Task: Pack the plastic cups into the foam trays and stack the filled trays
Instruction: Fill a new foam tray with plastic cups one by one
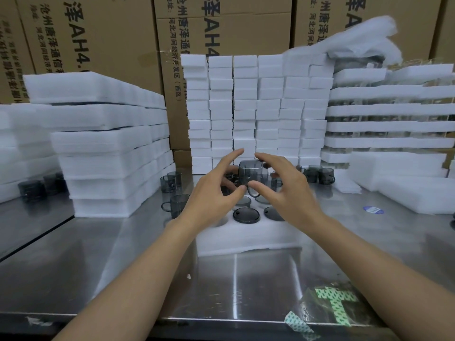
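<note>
Midway through filling one tray, a grey cup (250, 173) held above it.

Right now my right hand (288, 190) curls its fingers over the cup's top with the thumb under, by the handle, holding it above the far part of the foam tray (246, 239) in the middle of the steel table (147, 254). My left hand (216, 190) is spread wide just beside the cup; motion blur keeps me from telling whether it touches. Several seated cups (246, 215) show dark round bases in the near pockets. Next, I judge, the cup must be lined up over a free pocket and pressed down level. My wrists hide much of the tray, so the number of free pockets is unclear. Loose cups (176, 205) wait to the left, and the stack of filled trays (389, 126) at far right is cut off by the frame.
</note>
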`<state>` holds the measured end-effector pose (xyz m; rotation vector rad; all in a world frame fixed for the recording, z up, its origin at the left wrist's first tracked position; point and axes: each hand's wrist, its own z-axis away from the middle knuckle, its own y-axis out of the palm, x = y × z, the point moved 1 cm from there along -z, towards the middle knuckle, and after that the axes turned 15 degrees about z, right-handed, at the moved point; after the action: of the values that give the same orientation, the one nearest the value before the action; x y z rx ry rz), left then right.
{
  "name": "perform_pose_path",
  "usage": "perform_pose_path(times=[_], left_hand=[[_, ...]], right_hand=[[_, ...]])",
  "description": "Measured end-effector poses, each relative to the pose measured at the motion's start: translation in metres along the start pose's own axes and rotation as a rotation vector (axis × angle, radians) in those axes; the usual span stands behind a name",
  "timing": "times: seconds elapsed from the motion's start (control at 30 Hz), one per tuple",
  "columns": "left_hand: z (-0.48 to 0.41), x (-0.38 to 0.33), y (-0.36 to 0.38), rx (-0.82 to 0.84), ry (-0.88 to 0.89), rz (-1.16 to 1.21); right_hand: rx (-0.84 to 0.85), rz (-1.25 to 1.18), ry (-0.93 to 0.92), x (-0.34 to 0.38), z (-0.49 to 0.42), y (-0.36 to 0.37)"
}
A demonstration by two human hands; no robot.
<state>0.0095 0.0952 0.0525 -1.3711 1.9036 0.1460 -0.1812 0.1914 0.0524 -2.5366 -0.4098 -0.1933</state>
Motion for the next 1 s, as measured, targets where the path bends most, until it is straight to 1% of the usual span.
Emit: perform_pose_path(times=[0.1, 0.23, 0.3, 0.4, 0.5, 0.53, 0.6, 0.7, 0.8, 0.9, 1.0], left_hand=[[0.0, 0.001, 0.0, -0.031, 0.038, -0.027], [0.001, 0.003, 0.001, -0.062, -0.046, 0.054], [0.0, 0.002, 0.0, -0.066, -0.082, 0.072], [0.001, 0.003, -0.002, -0.002, -0.147, 0.11], [0.001, 0.004, -0.001, 0.112, -0.198, 0.08], [0.001, 0.005, 0.0, 0.129, -0.212, 0.06], [0.0, 0.007, 0.001, 0.105, -0.229, 0.035], [-0.002, 0.013, 0.0, 0.028, -0.211, 0.02], [-0.002, 0.011, -0.002, -0.012, -0.161, 0.019], [0.0, 0.006, 0.001, 0.055, -0.077, -0.054], [0.001, 0.003, 0.003, 0.121, -0.056, -0.065]], right_hand=[[0.017, -0.032, -0.012, 0.002, 0.0, 0.001], [-0.005, -0.176, 0.05, 0.003, -0.001, -0.002], [0.023, -0.189, 0.029, 0.003, -0.001, -0.004], [0.037, -0.11, -0.043, 0.001, 0.0, -0.001], [0.001, -0.012, -0.038, -0.003, -0.001, 0.004], [-0.011, 0.007, -0.028, -0.004, -0.001, 0.004], [-0.049, 0.054, -0.028, -0.007, -0.001, 0.004], [-0.113, 0.109, -0.057, -0.007, -0.002, 0.003], [-0.124, 0.119, -0.067, -0.004, -0.003, 0.003], [-0.118, 0.111, -0.069, -0.002, -0.001, 0.004], [-0.106, 0.109, -0.082, 0.0, 0.001, 0.004]])
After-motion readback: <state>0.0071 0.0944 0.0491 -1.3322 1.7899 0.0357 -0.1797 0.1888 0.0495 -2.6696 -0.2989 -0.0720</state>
